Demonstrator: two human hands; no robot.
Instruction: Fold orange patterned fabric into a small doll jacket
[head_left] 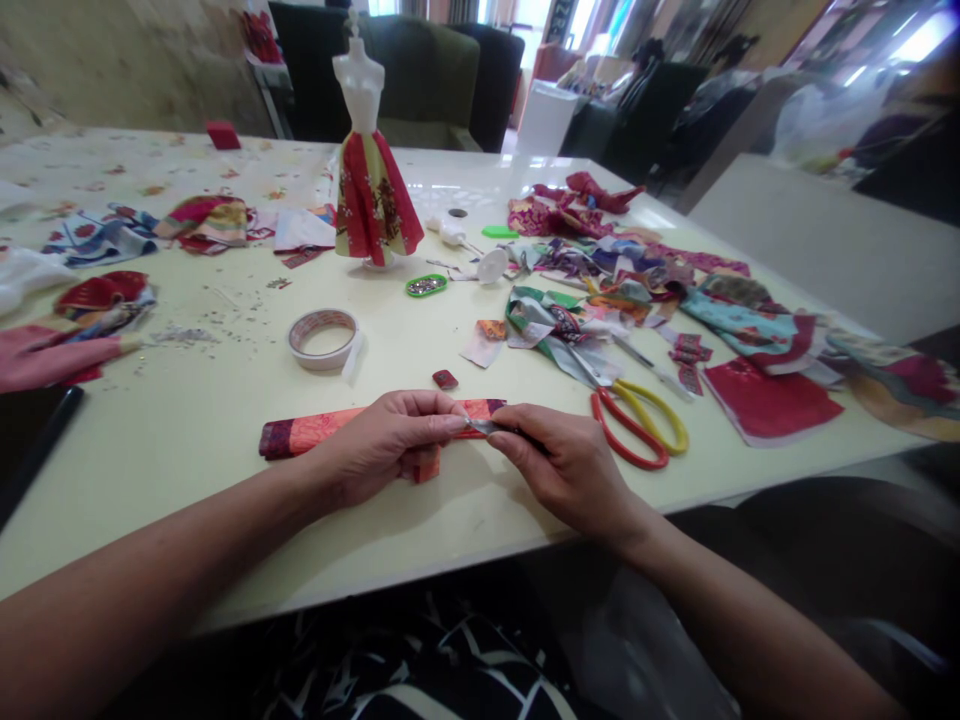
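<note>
My left hand [390, 440] is closed in a pinch in the middle of the near table. A small orange fabric piece [427, 466] pokes out below its fingers; what lies right at the fingertips is too small to make out. My right hand [570, 465] grips a slim metal-tipped tool [484, 426] with a dark handle, its tip meeting the left fingertips. Under and behind both hands lies a folded orange and maroon fabric strip [315, 430]. A small dark red piece [445, 379] sits just beyond it.
Red and yellow handled scissors [637, 425] lie right of my right hand. Behind are a tape roll [324, 340], a green dish [426, 286] of small bits and a dress form [367, 150] in a skirt. Fabric scraps [772, 400] spread rightward; a dark device [34, 440] lies left.
</note>
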